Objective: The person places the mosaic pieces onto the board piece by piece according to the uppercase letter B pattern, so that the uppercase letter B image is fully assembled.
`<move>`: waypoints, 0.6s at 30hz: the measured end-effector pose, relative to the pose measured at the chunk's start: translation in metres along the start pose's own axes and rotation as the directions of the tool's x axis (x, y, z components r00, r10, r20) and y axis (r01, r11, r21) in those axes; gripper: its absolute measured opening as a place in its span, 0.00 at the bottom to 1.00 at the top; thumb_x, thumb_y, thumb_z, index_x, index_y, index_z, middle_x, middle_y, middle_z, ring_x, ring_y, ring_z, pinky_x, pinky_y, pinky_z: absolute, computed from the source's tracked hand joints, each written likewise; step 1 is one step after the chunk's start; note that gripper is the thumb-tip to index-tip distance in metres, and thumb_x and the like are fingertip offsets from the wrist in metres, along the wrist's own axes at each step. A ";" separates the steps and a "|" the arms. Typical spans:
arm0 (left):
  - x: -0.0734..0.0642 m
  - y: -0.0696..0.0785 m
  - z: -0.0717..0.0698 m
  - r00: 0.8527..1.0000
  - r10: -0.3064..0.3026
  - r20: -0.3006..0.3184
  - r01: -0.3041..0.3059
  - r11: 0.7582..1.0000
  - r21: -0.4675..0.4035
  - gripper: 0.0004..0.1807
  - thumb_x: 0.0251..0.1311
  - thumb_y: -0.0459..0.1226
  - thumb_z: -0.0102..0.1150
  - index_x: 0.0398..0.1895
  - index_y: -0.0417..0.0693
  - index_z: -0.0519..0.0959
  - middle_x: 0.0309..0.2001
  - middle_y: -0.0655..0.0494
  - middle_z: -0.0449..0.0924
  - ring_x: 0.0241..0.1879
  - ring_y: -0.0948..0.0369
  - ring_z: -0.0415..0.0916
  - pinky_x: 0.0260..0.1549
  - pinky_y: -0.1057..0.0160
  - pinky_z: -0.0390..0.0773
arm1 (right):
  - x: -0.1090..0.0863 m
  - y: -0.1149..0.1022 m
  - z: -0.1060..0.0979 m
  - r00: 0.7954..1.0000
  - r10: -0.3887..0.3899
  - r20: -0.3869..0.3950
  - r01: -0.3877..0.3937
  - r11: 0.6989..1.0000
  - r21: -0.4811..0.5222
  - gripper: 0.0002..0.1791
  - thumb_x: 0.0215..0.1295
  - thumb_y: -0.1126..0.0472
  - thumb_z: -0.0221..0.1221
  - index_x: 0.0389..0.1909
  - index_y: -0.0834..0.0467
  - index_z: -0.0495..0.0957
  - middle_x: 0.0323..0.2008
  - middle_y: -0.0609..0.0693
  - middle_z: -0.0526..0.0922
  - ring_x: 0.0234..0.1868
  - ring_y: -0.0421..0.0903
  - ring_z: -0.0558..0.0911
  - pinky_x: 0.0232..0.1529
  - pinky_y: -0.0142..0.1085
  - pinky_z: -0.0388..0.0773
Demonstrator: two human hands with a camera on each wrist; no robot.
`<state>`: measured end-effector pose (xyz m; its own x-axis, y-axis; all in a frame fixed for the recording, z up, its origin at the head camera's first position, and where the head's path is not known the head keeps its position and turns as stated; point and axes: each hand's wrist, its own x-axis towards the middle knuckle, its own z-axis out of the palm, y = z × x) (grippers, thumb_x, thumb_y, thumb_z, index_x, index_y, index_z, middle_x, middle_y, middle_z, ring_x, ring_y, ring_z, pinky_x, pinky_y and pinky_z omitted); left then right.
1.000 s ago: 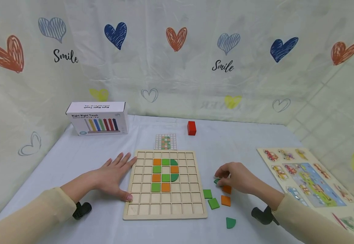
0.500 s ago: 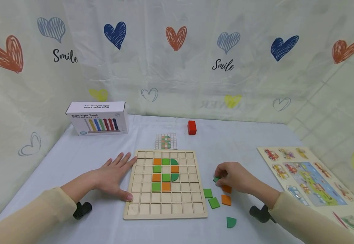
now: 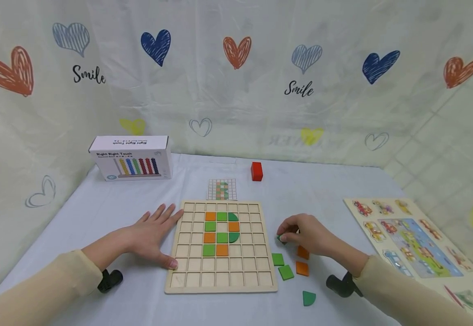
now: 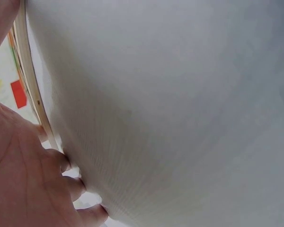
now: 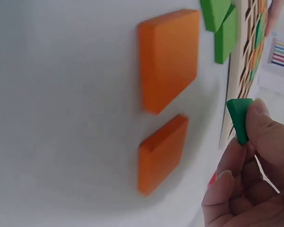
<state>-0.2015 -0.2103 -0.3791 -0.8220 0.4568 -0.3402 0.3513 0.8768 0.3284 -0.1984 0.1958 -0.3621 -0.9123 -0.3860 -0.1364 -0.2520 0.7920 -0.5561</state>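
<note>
A dark green tile (image 5: pixel 239 118) is pinched between the thumb and fingers of my right hand (image 3: pixel 307 234), to the right of the wooden grid board (image 3: pixel 220 283). In the head view the fingers hide most of this tile. My left hand (image 3: pixel 150 236) lies spread at the board's left edge, its thumb and a fingertip touching the frame. On the board sit orange, light green and rounded dark green tiles (image 3: pixel 233 237). Two light green tiles (image 3: pixel 286 272), two orange tiles (image 3: pixel 302 268) and a dark green quarter-round tile (image 3: pixel 309 298) lie loose right of the board.
Behind the board lies a small pattern card (image 3: pixel 222 189). A red block (image 3: pixel 256 171) stands farther back, and a white box (image 3: pixel 130 158) is at the back left. A picture puzzle board (image 3: pixel 419 249) lies on the right.
My right hand has moved left toward the board, carrying the dark green tile away from the orange tiles. The left hand stays in place.
</note>
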 end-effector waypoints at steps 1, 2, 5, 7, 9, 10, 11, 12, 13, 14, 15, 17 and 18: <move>0.000 0.000 0.000 1.000 0.000 0.001 0.000 1.000 0.000 0.74 0.40 0.71 0.72 0.83 0.46 0.44 0.83 0.36 0.36 0.81 0.33 0.31 0.73 0.25 0.38 | 0.001 -0.002 0.001 1.000 -0.007 -0.001 0.007 1.000 0.015 0.02 0.64 0.65 0.68 0.37 0.57 0.86 0.31 0.43 0.84 0.33 0.41 0.76 0.33 0.28 0.75; 0.000 0.000 -0.001 1.000 0.002 0.001 -0.002 1.000 -0.001 0.74 0.40 0.71 0.72 0.83 0.46 0.44 0.83 0.35 0.36 0.81 0.32 0.31 0.73 0.25 0.38 | 0.003 -0.004 0.002 1.000 -0.016 -0.001 0.016 1.000 0.024 0.02 0.65 0.65 0.68 0.36 0.57 0.86 0.31 0.43 0.84 0.33 0.41 0.76 0.33 0.29 0.75; 0.000 -0.001 -0.001 1.000 0.000 0.003 0.000 1.000 0.001 0.74 0.40 0.71 0.72 0.83 0.46 0.44 0.83 0.36 0.35 0.81 0.33 0.31 0.73 0.25 0.38 | 0.008 -0.012 0.007 1.000 -0.018 0.000 0.018 0.998 0.054 0.02 0.66 0.64 0.67 0.35 0.58 0.84 0.30 0.44 0.83 0.33 0.41 0.77 0.35 0.29 0.76; 0.000 -0.001 -0.001 1.000 0.002 0.002 -0.002 1.000 0.000 0.74 0.40 0.71 0.72 0.83 0.46 0.44 0.83 0.36 0.36 0.81 0.33 0.31 0.73 0.25 0.38 | 0.012 -0.018 0.010 1.000 -0.008 0.003 0.007 0.997 0.078 0.03 0.67 0.63 0.66 0.35 0.59 0.84 0.30 0.44 0.83 0.34 0.41 0.77 0.37 0.29 0.77; 0.000 -0.001 -0.001 1.000 0.002 0.001 -0.002 1.000 0.000 0.74 0.40 0.71 0.72 0.83 0.46 0.45 0.83 0.36 0.36 0.81 0.33 0.31 0.73 0.25 0.38 | 0.015 -0.023 0.014 1.000 0.000 0.004 0.000 0.995 0.102 0.03 0.68 0.63 0.65 0.36 0.59 0.84 0.31 0.45 0.83 0.34 0.41 0.78 0.39 0.30 0.78; 0.001 -0.001 0.000 1.000 0.002 0.001 -0.002 1.000 0.000 0.74 0.40 0.71 0.72 0.83 0.46 0.45 0.83 0.36 0.36 0.81 0.33 0.31 0.73 0.25 0.38 | 0.017 -0.025 0.015 1.000 0.001 0.004 -0.002 0.994 0.110 0.03 0.68 0.63 0.65 0.36 0.59 0.84 0.31 0.45 0.83 0.35 0.41 0.78 0.39 0.30 0.78; 0.001 -0.001 0.000 1.000 -0.001 0.002 0.001 1.000 0.002 0.74 0.40 0.71 0.72 0.83 0.46 0.44 0.83 0.36 0.36 0.81 0.33 0.31 0.73 0.25 0.38 | 0.019 -0.028 0.017 1.000 0.004 0.003 -0.004 0.993 0.117 0.03 0.68 0.63 0.65 0.36 0.59 0.84 0.31 0.45 0.83 0.34 0.41 0.78 0.39 0.30 0.78; 0.001 -0.002 0.000 1.000 0.001 0.001 -0.001 1.000 0.002 0.74 0.40 0.71 0.72 0.83 0.46 0.45 0.83 0.36 0.36 0.81 0.33 0.31 0.73 0.25 0.38 | 0.021 -0.030 0.018 1.000 0.001 0.003 -0.001 0.993 0.118 0.03 0.68 0.63 0.65 0.35 0.58 0.84 0.31 0.45 0.83 0.34 0.41 0.77 0.38 0.30 0.78; 0.001 -0.002 0.000 1.000 0.004 0.000 -0.004 1.000 0.001 0.74 0.40 0.71 0.72 0.83 0.46 0.45 0.83 0.36 0.36 0.81 0.33 0.31 0.73 0.24 0.38 | 0.022 -0.033 0.020 1.000 0.001 0.002 -0.001 0.993 0.119 0.03 0.68 0.63 0.65 0.35 0.58 0.84 0.31 0.45 0.82 0.34 0.41 0.77 0.37 0.30 0.77; 0.002 -0.002 0.000 1.000 0.002 0.001 -0.002 1.000 0.002 0.74 0.40 0.71 0.72 0.83 0.46 0.44 0.83 0.36 0.36 0.81 0.33 0.31 0.73 0.25 0.38 | 0.024 -0.036 0.022 1.000 0.001 0.003 -0.001 0.993 0.117 0.03 0.68 0.63 0.66 0.35 0.57 0.84 0.30 0.45 0.82 0.33 0.41 0.77 0.37 0.30 0.77; 0.002 -0.002 0.000 1.000 -0.002 0.002 0.002 1.000 0.004 0.75 0.40 0.72 0.72 0.83 0.46 0.44 0.83 0.37 0.35 0.81 0.34 0.31 0.73 0.25 0.38 | 0.025 -0.039 0.024 1.000 -0.002 0.004 0.002 0.994 0.114 0.03 0.68 0.63 0.66 0.34 0.57 0.84 0.30 0.45 0.82 0.33 0.41 0.77 0.36 0.29 0.76; 0.001 -0.002 0.000 1.000 0.001 0.001 -0.001 1.000 0.002 0.75 0.40 0.72 0.72 0.83 0.46 0.44 0.83 0.36 0.35 0.81 0.33 0.31 0.73 0.25 0.38 | 0.028 -0.045 0.028 1.000 -0.016 0.014 0.014 0.994 0.111 0.03 0.68 0.63 0.66 0.34 0.57 0.84 0.29 0.44 0.82 0.31 0.40 0.76 0.35 0.29 0.75; 0.001 -0.002 0.000 1.000 0.004 0.000 -0.004 1.000 0.000 0.75 0.40 0.71 0.72 0.83 0.46 0.44 0.83 0.36 0.36 0.81 0.33 0.31 0.73 0.24 0.38 | 0.029 -0.048 0.030 0.999 -0.025 0.022 0.022 0.994 0.109 0.03 0.67 0.63 0.66 0.33 0.57 0.84 0.29 0.44 0.82 0.31 0.40 0.76 0.34 0.28 0.74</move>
<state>-0.2033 -0.2116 -0.3807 -0.8208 0.4599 -0.3388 0.3544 0.8752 0.3294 -0.2031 0.1325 -0.3641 -0.8986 -0.4158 -0.1402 -0.2357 0.7269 -0.6451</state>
